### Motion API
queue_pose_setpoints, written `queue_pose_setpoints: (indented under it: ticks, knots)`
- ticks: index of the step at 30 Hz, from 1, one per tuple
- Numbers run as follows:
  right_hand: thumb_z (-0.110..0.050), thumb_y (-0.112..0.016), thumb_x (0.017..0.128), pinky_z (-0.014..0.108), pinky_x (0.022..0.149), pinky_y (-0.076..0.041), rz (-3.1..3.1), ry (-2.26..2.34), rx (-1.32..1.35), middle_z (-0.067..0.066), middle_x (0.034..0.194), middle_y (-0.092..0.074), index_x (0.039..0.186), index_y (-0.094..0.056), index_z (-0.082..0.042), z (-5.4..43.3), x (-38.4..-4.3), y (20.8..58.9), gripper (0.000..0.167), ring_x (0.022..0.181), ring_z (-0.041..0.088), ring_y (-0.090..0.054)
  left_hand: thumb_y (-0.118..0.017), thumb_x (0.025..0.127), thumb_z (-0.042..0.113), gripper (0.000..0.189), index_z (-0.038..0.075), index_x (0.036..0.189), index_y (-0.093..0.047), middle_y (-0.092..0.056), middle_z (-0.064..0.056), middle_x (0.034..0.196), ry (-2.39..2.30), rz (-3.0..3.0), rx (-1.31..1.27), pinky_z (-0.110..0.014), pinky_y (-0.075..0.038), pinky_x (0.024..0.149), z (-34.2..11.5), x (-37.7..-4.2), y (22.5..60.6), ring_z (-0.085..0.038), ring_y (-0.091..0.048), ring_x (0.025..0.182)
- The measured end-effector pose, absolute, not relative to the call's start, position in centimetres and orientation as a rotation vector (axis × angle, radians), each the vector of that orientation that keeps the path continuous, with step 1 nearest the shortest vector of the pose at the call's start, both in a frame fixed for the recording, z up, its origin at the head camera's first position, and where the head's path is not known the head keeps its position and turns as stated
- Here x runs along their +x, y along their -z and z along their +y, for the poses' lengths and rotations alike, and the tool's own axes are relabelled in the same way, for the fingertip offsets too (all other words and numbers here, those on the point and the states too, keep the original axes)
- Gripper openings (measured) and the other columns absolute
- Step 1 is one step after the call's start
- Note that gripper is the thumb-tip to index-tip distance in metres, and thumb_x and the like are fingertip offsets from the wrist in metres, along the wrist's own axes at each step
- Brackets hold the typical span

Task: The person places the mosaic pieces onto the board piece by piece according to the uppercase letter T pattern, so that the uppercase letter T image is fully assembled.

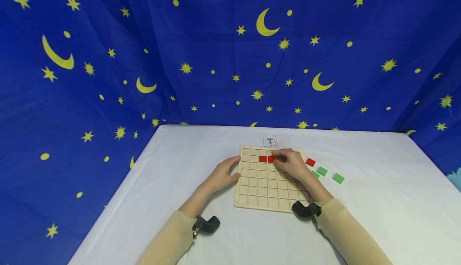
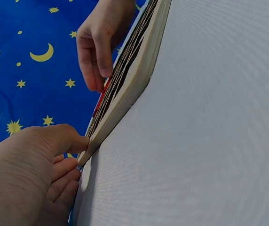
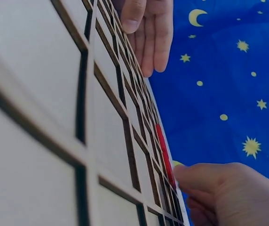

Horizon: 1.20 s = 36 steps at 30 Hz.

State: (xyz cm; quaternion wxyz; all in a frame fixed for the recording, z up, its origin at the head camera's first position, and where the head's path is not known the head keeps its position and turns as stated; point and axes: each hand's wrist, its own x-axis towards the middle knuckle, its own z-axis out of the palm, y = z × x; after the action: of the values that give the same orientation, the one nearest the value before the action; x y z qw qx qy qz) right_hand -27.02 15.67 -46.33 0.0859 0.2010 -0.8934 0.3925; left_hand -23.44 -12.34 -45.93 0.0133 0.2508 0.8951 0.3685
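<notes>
On the second row of the wooden grid board [image 1: 253, 188], two red tiles [image 1: 263, 159] occupied adjacent cells. The right hand [image 1: 293, 165] was at the right-hand one of these; its thumb and forefinger were curled to a narrow gap and appeared to pinch that tile by its edges. Grip firmness could not be determined. The left hand [image 1: 220, 176] rested against the board's left edge, thumb and fingers spread well apart, with nothing gripped. One loose red tile [image 1: 310, 162] and three green tiles [image 1: 322, 171] lay right of the board on the white cloth [image 1: 381, 173]; a small printed card [image 1: 270, 141] lay beyond its far edge. The step in hand was judged to be tile seating. The next move called for alignment within the cell, release and, probably, pickup of the loose red tile.
</notes>
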Motion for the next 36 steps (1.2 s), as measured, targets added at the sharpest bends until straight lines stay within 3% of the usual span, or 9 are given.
queue_pose_setpoints:
  ticks: [4, 11, 20, 30, 36]
  knots:
    - [-0.012, -0.071, 0.084, 0.047, 0.088, -0.05, -2.653, -1.322, 0.528, 0.011, 0.111, -0.066, 0.112, -0.068, -0.003, 15.8, -27.1, 45.5, 0.029, 0.106, 0.032, -0.06, -0.064, 0.088, 0.012, 0.061, -0.001, 0.141, -0.039, -0.045, -0.014, 0.14, -1.147, 2.786, 0.785, -0.037, -0.028, 0.111, -12.3, -23.4, 46.0, -0.028, -0.037, 0.132]
    - [-0.015, -0.066, 0.089, 0.04, 0.103, -0.04, -2.549, -1.749, 0.401, 0.013, 0.123, -0.06, 0.122, -0.061, -0.001, 16.6, -26.9, 42.9, 0.036, 0.122, 0.029, -0.049, -0.064, 0.088, 0.013, 0.061, -0.001, 0.141, -0.039, -0.045, -0.014, 0.14, -1.139, 2.795, 0.782, -0.037, -0.027, 0.111, -12.1, -23.4, 46.0, -0.028, -0.037, 0.132]
    - [-0.025, -0.065, 0.09, 0.041, 0.103, -0.039, -2.539, -1.695, 0.327, 0.016, 0.124, -0.059, 0.125, -0.059, -0.002, 19.8, -26.2, 41.1, 0.043, 0.123, 0.03, -0.048, -0.064, 0.087, 0.012, 0.061, -0.002, 0.141, -0.039, -0.046, -0.015, 0.139, -1.155, 2.789, 0.796, -0.038, -0.028, 0.111, -12.2, -23.5, 46.0, -0.029, -0.038, 0.131]
    - [-0.039, -0.066, 0.088, 0.038, 0.102, -0.041, -2.595, -1.599, 0.139, 0.01, 0.126, -0.059, 0.127, -0.059, -0.006, 24.0, -25.3, 42.0, 0.052, 0.124, 0.029, -0.045, -0.064, 0.088, 0.012, 0.06, -0.002, 0.141, -0.039, -0.045, -0.016, 0.139, -1.153, 2.791, 0.8, -0.039, -0.028, 0.11, -12.4, -23.5, 45.9, -0.029, -0.037, 0.132]
    - [-0.037, -0.067, 0.087, 0.042, 0.097, -0.044, -2.613, -1.417, 0.133, 0.01, 0.12, -0.063, 0.121, -0.063, -0.008, 26.5, -26.4, 45.4, 0.044, 0.118, 0.031, -0.05, -0.064, 0.087, 0.012, 0.061, -0.003, 0.14, -0.039, -0.046, -0.016, 0.138, -1.171, 2.784, 0.808, -0.04, -0.029, 0.11, -12.4, -23.4, 45.9, -0.03, -0.038, 0.131]
